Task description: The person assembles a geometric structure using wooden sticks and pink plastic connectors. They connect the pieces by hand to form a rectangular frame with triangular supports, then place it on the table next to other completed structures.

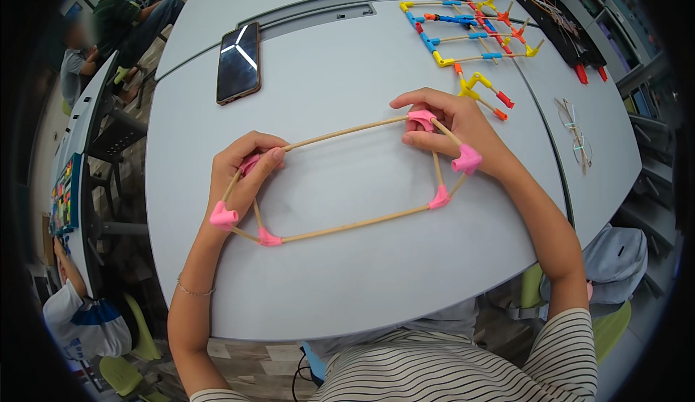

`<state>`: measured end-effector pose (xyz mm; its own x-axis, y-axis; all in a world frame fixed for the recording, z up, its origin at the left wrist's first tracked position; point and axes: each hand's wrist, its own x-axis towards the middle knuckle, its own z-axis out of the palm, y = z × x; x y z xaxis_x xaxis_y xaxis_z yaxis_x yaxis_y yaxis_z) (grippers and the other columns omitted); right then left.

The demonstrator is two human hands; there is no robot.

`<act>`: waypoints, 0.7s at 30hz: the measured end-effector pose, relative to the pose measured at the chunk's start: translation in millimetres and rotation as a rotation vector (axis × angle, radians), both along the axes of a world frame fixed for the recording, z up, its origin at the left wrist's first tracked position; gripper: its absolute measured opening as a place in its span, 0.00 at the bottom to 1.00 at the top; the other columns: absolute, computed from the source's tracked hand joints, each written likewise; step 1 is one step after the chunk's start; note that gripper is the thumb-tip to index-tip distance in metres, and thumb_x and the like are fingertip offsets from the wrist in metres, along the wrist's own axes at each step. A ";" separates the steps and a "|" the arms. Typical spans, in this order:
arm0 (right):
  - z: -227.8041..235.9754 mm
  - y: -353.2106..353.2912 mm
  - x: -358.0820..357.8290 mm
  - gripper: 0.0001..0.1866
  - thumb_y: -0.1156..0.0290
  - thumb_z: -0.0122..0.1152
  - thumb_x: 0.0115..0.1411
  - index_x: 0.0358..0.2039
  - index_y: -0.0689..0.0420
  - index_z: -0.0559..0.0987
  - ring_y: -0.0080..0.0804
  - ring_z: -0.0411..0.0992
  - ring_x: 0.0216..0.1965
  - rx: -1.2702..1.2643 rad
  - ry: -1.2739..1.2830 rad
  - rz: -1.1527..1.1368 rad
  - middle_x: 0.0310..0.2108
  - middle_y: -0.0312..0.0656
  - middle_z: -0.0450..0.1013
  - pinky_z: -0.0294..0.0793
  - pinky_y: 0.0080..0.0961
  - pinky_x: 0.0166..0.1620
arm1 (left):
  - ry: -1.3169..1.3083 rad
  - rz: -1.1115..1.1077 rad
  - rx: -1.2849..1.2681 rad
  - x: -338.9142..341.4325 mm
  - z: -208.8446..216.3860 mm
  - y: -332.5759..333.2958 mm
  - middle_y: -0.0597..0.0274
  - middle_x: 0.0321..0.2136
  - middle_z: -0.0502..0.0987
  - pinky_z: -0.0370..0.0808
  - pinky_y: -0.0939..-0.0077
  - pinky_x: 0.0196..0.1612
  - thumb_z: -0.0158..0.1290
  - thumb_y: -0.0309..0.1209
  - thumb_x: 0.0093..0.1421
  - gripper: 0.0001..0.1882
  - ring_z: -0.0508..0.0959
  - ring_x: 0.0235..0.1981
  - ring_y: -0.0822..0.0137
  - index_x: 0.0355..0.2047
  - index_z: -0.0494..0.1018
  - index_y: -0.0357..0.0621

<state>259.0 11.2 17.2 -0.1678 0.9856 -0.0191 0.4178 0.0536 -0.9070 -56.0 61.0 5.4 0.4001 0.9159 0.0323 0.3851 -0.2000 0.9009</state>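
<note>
Between my two hands is a frame of thin wooden sticks point(355, 225) joined by pink plastic connectors point(269, 237). My left hand point(246, 161) pinches a pink connector at its upper left corner, thumb on top. At the upper right corner, my right hand point(449, 123) has thumb and fingers around another pink connector point(420, 119). Each end of the frame is a triangle of short sticks, and two long sticks span between the ends. The outer connectors, one by my left wrist point(224, 215) and one by my right palm point(467, 159), have open sockets facing inward.
A phone point(239, 64) lies on the white table point(318, 286) at the far left. At the far right are a colourful stick-and-connector structure point(470, 32), loose joined connectors point(478, 89), glasses point(577, 137) and a black case of sticks point(554, 25). Other people sit at the left. A grey backpack point(615, 264) is at right.
</note>
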 end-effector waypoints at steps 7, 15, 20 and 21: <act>4.9 2.1 8.4 0.25 0.74 0.70 0.53 0.53 0.58 0.75 0.17 0.73 0.37 -0.099 0.094 0.064 0.33 0.34 0.75 0.74 0.17 0.45 | -0.022 0.024 -0.022 -0.7 -0.2 -0.8 0.69 0.25 0.75 0.64 0.87 0.35 0.55 0.31 0.64 0.09 0.69 0.29 0.81 0.37 0.78 0.38; 8.8 3.7 15.2 0.22 0.68 0.69 0.56 0.51 0.58 0.76 0.14 0.71 0.33 -0.253 0.157 0.001 0.32 0.30 0.74 0.68 0.12 0.33 | -0.077 0.064 -0.007 -2.5 -4.6 2.3 0.67 0.27 0.78 0.69 0.86 0.38 0.57 0.32 0.64 0.09 0.75 0.31 0.80 0.39 0.79 0.40; 4.0 5.7 19.8 0.20 0.65 0.68 0.58 0.49 0.57 0.77 0.12 0.69 0.30 -0.247 0.162 0.013 0.30 0.28 0.73 0.64 0.11 0.28 | -0.109 0.064 -0.014 -3.5 -6.8 4.1 0.67 0.27 0.79 0.70 0.85 0.39 0.57 0.33 0.63 0.10 0.75 0.32 0.79 0.40 0.79 0.40; 3.7 5.7 20.0 0.20 0.65 0.67 0.58 0.49 0.57 0.77 0.12 0.69 0.29 -0.248 0.172 0.012 0.29 0.28 0.73 0.63 0.12 0.28 | -0.116 0.062 -0.016 -3.8 -7.4 4.6 0.67 0.27 0.79 0.70 0.85 0.39 0.57 0.33 0.63 0.10 0.75 0.33 0.79 0.40 0.79 0.40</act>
<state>279.0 16.9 20.9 -0.2010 0.9524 -0.2290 0.2571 -0.1743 -0.9505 -59.8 65.6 -2.0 0.3369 0.9396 0.0603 0.2894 -0.1643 0.9430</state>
